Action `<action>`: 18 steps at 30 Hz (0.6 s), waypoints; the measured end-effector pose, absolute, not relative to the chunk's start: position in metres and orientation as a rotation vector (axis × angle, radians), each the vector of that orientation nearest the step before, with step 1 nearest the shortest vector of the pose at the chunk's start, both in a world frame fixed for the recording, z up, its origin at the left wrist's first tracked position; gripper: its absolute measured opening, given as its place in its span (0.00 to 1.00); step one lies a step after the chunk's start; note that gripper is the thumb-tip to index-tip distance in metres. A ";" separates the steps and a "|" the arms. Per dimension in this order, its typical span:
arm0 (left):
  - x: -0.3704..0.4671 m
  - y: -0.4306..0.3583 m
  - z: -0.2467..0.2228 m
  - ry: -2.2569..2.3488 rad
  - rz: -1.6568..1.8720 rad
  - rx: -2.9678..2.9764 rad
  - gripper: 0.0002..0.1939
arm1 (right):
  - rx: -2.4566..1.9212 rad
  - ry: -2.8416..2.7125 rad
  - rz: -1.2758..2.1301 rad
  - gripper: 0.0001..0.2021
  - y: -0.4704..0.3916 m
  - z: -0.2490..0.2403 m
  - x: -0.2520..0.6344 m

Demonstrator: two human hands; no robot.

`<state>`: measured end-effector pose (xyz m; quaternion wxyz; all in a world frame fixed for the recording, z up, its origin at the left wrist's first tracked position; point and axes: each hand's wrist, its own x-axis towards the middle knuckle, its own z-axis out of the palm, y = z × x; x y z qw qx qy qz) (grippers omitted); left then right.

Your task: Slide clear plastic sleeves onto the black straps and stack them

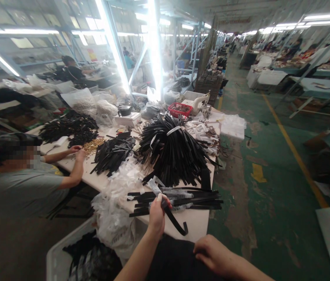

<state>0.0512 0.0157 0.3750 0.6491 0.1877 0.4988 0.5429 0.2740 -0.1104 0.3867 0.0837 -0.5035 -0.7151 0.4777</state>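
My left hand point(157, 215) is closed round a black strap point(175, 224) with a clear plastic sleeve point(154, 186) at its upper end. The strap's lower end hangs free and curls up near the table's front edge. My right hand point(210, 251) is over my dark lap, fingers curled; whatever may be in them is hidden. Just beyond my left hand lies a row of black straps point(206, 201), several with clear plastic round their middles. Behind them a big tied bundle of black straps point(176, 156) fans out over the table point(201, 220).
Crumpled clear plastic bags point(112, 210) hang over the table's left edge, above a white bin point(50, 257) of dark items. A co-worker point(21, 183) sits at left, hands by gold-coloured pieces point(93, 145). More straps point(114, 154) and a red basket point(180, 109) lie farther back. The green aisle floor point(267, 203) runs right.
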 end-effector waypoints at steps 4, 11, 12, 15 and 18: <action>0.050 0.018 0.376 1.130 1.231 0.416 0.18 | -1.514 -2.106 1.453 0.11 -0.109 0.380 0.272; 0.050 0.021 0.378 1.118 1.213 0.433 0.18 | -1.597 -1.998 1.505 0.09 -0.104 0.384 0.272; 0.049 0.021 0.379 1.113 1.203 0.442 0.18 | -1.602 -1.986 1.522 0.09 -0.101 0.384 0.272; 0.051 0.021 0.382 1.076 1.175 0.448 0.19 | -1.585 -1.955 1.576 0.07 -0.086 0.385 0.272; 0.057 0.022 0.388 1.019 1.172 0.402 0.20 | -1.530 -1.813 1.432 0.12 -0.060 0.391 0.267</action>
